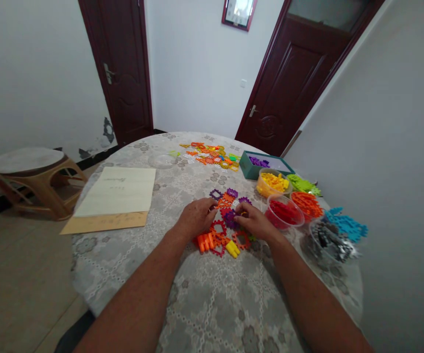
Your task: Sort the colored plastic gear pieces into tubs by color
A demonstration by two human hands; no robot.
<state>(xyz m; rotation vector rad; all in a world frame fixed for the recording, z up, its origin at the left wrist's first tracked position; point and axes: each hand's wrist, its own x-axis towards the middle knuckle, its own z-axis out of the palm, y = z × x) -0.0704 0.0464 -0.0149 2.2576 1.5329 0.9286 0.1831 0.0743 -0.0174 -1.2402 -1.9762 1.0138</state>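
Both hands rest on a flat cluster of interlocking plastic pieces [224, 230] in purple, orange, red and yellow, lying on the round table [204, 294]. My left hand [196, 217] lies curled over the cluster's left edge, fingertips pressing the pieces. My right hand [253, 220] pinches a purple piece [229, 215] near the middle. Orange pieces [205, 241] and a yellow piece [233, 248] stick out at the near edge.
Right of the hands stand tubs of red [284, 212], yellow [273, 182], orange [306, 204] and grey pieces [330, 240], plus loose blue [346, 224] and green piles [302, 184] and a teal box [263, 164]. Another assembled cluster [212, 155] lies farther back. Papers [118, 191] lie left. A stool [31, 179] stands on the floor.
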